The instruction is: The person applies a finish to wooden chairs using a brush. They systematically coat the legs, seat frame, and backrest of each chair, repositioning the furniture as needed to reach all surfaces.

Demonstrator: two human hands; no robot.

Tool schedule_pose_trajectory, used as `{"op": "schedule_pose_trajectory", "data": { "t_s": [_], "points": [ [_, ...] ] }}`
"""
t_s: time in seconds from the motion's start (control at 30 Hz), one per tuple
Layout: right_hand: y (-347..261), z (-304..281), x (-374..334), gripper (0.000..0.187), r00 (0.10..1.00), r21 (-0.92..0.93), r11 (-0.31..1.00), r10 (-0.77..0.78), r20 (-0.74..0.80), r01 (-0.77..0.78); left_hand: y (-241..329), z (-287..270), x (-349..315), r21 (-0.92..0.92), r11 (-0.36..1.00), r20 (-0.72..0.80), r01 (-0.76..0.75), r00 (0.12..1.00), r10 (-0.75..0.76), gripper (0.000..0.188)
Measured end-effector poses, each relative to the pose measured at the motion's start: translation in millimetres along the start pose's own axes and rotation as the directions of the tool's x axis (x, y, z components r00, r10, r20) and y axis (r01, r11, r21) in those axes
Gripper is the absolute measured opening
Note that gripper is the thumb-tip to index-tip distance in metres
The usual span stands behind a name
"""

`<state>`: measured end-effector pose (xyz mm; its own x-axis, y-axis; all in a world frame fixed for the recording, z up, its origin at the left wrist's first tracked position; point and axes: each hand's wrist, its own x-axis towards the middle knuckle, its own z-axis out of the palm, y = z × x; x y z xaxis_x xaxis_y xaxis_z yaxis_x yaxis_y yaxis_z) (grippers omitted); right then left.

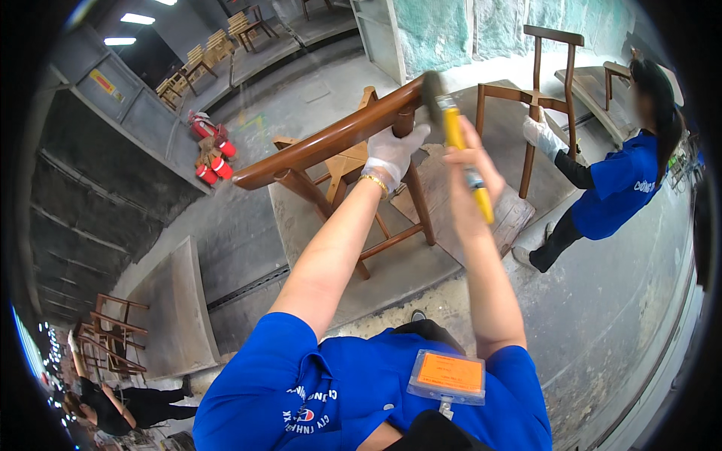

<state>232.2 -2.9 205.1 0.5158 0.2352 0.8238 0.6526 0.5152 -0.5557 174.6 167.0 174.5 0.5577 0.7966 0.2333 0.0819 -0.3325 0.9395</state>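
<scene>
A brown wooden chair (323, 134), its curved top rail glossy, stands tilted in front of me. My left hand (395, 154), in a thin white glove, is closed around the chair frame just below the rail, near a back post. In my right hand (475, 169), slightly blurred by motion, is a paintbrush (453, 126) with a yellow handle. Its dark bristles meet or overlap the right end of the top rail; contact cannot be made out. Lighter, unfinished-looking wood of the seat (342, 164) shows under the rail.
At right, a co-worker in a blue shirt (620, 184) holds another brown chair (532, 96) with a gloved hand. Red fire extinguishers (219, 167) stand at the left wall. Stacked chairs (113, 334) and a dark-clothed person (113, 406) are at lower left, beside a flat board (169, 316).
</scene>
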Motion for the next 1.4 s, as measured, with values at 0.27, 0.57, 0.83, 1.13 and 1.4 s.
{"op": "schedule_pose_trajectory", "data": {
  "t_s": [0.27,0.57,0.83,1.13,1.4],
  "points": [
    [-52.6,64.2,-50.8,0.016,0.945,0.301,0.953,-0.064,0.319,-0.037,-124.7,-145.0,-185.4,-0.098,0.953,0.185,0.288,0.946,-0.267,0.038],
    [-95.1,169.7,-107.5,0.013,0.965,0.085,0.971,-0.234,0.119,0.225,-300.6,-326.7,-440.0,0.206,0.534,-0.268,0.82,0.572,-0.775,0.044],
    [-65.7,143.8,-103.6,0.006,0.881,0.621,0.689,0.474,0.006,-0.375,-350.4,-404.9,-588.0,0.627,0.181,-0.124,0.758,0.327,-0.937,0.061],
    [-34.5,167.8,-162.9,0.015,0.559,0.994,0.095,0.828,-0.045,-0.06,-331.6,-451.9,-597.4,0.817,0.193,-0.071,0.543,0.427,-0.901,0.05],
    [-23.8,198.5,-219.0,0.017,0.078,0.862,0.283,0.958,-0.277,-0.421,-311.5,-429.4,-543.7,0.466,0.405,-0.151,0.787,0.522,-0.84,0.047]
  ]
}}
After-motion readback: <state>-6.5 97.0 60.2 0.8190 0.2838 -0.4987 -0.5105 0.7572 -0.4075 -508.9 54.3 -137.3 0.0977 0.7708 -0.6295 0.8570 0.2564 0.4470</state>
